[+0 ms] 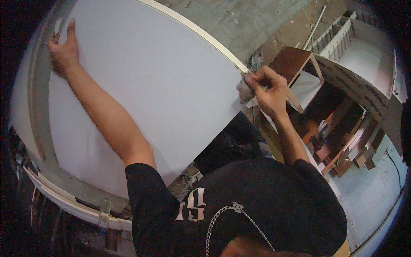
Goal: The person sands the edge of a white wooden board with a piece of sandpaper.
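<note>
A large white panel [162, 81] lies in front of me, with a pale cream strip [201, 32] along its far right edge. My left hand [65, 55] reaches to the panel's far left edge. Its thumb points up and its other fingers are curled; a small pale sliver shows by the fingertips, too small to name. At the panel's right corner, beside the end of the cream strip, my right hand [272, 88] pinches a crumpled, smudged grey rag [245, 92]. The rag hangs down against the panel's edge.
Long boards [68, 210] are stacked at the lower left beside a clear plastic bottle [104, 214]. On the right stand a brown open box frame [295, 60] and a pale compartmented cabinet piece [364, 51]. Wood offcuts [355, 150] lie heaped below them.
</note>
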